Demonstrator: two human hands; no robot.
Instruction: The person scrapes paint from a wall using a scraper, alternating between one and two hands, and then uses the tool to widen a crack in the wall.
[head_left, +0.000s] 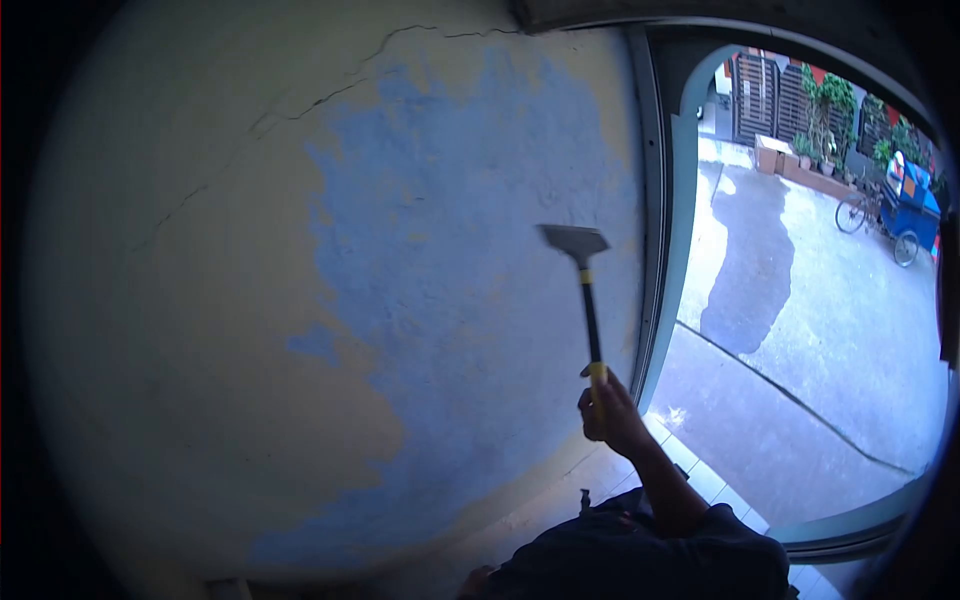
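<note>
My right hand [608, 412] is wrapped round the yellow lower grip of a long-handled scraper [591, 310]. The tool stands nearly upright, its black shaft rising to a wide metal head. That head overlaps a large blue-grey bare patch [460, 240] on the wall, near the door frame. Around the patch the wall keeps a yellowish coat [200, 330] with ragged edges. At the bottom edge a small part of my left hand [477, 580] shows beside my dark clothing, its fingers hidden.
A dark door frame [655, 200] borders the wall on the right. Through the doorway lies a concrete yard [840, 330] with a wet patch, a blue cart [908, 212] with bicycle wheels, and potted plants [828, 110]. Pale floor tiles [700, 475] run by the threshold. Thin cracks [330, 95] cross the upper wall.
</note>
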